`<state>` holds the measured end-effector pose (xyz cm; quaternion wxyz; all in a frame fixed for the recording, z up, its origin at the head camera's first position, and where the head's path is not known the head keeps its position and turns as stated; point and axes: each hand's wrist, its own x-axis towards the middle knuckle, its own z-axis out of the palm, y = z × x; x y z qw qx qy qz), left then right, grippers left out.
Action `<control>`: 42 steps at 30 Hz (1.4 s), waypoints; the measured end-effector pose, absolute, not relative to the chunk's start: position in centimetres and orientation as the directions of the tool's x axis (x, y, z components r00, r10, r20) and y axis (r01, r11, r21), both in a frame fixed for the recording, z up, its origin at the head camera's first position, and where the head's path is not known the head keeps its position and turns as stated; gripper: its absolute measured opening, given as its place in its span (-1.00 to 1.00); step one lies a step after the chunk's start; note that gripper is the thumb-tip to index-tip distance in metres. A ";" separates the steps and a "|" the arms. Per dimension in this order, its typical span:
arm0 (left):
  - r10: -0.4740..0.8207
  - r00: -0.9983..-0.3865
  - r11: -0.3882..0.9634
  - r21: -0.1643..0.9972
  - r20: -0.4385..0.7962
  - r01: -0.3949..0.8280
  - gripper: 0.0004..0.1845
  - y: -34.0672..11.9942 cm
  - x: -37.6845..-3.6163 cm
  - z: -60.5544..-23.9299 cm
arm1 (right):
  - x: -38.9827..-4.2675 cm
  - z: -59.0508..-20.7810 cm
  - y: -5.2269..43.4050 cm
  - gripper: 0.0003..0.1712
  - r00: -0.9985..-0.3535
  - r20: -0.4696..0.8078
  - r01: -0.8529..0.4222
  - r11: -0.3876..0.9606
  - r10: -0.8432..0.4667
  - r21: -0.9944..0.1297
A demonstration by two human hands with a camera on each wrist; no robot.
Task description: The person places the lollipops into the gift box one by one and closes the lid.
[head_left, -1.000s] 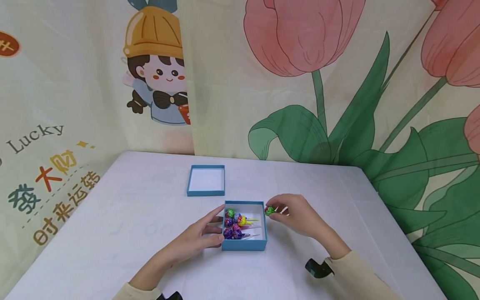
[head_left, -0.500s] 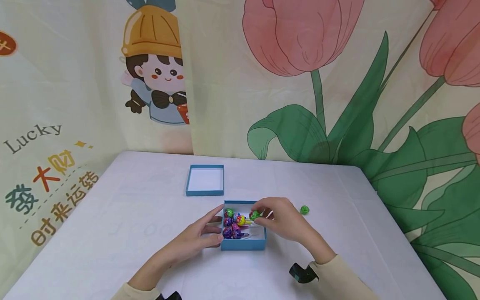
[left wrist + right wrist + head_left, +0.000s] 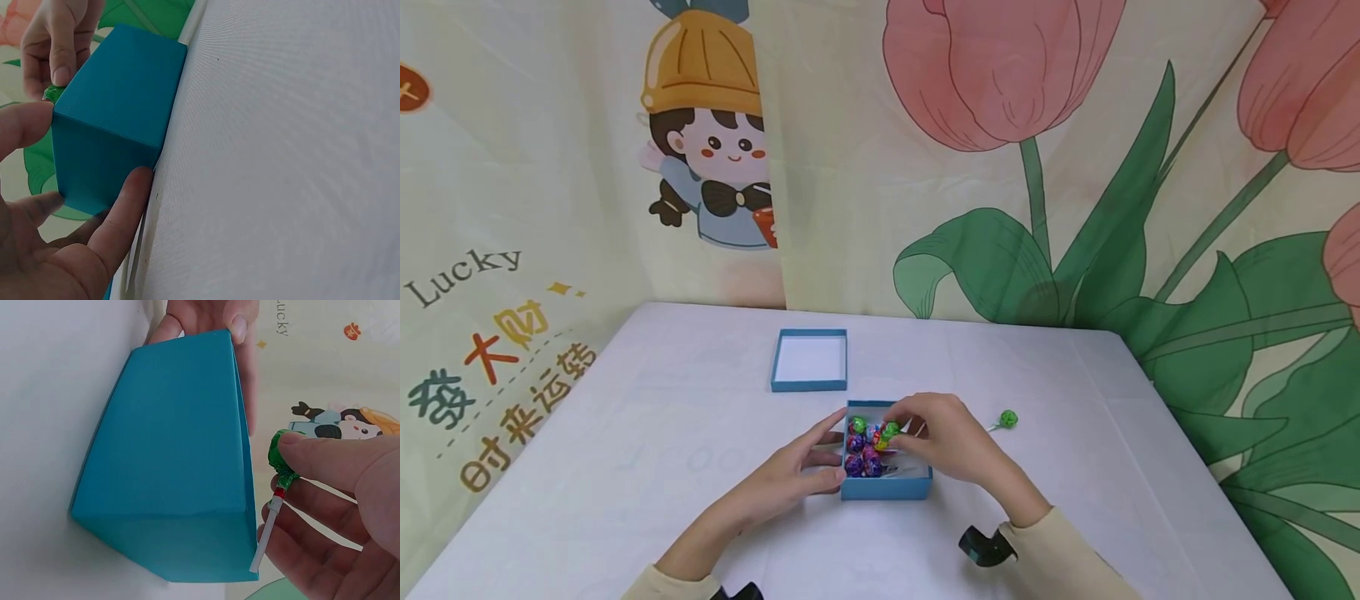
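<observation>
My left hand rests against the left wall of an open blue box, fingers spread and nearly straight, the thumb at its near corner. In the left wrist view the fingers touch the box's side. Inside lie several wrapped lollipops, purple, green and yellow. Over the box's right part, my right hand pinches a green-wrapped lollipop by its head between thumb and fingers; its white stick slants away below. In the head view the right hand partly covers the box interior.
A blue box lid lies inside-up behind the box, to its left. Another green lollipop lies on the white tablecloth right of the right hand. A printed curtain hangs behind the table.
My right hand has moved left from beside the box to over it, carrying the green lollipop. That uncovers another green lollipop on the table. The left hand stays at the box.
</observation>
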<state>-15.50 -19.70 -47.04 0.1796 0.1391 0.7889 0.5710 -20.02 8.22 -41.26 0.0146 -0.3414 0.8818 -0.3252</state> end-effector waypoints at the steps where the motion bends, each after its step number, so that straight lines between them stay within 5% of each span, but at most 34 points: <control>1: 0.427 -0.896 0.307 0.952 -0.121 0.017 -0.10 -19.7 -15.5 -47.0 | -20.0 -41.3 8.1 -0.72 -0.762 0.199 -0.597 0.550 -0.616 -0.585; 27: 0.430 -0.897 0.308 0.951 -0.107 0.034 -0.11 -19.7 -15.5 -47.2 | -20.1 -42.3 6.9 -0.75 -0.757 0.113 -0.571 0.567 -0.644 -0.593; 42: 0.431 -0.896 0.308 0.951 -0.110 0.032 -0.12 -19.8 -15.5 -47.2 | -20.1 -42.9 6.1 -0.77 -0.742 0.099 -0.617 0.617 -0.663 -0.489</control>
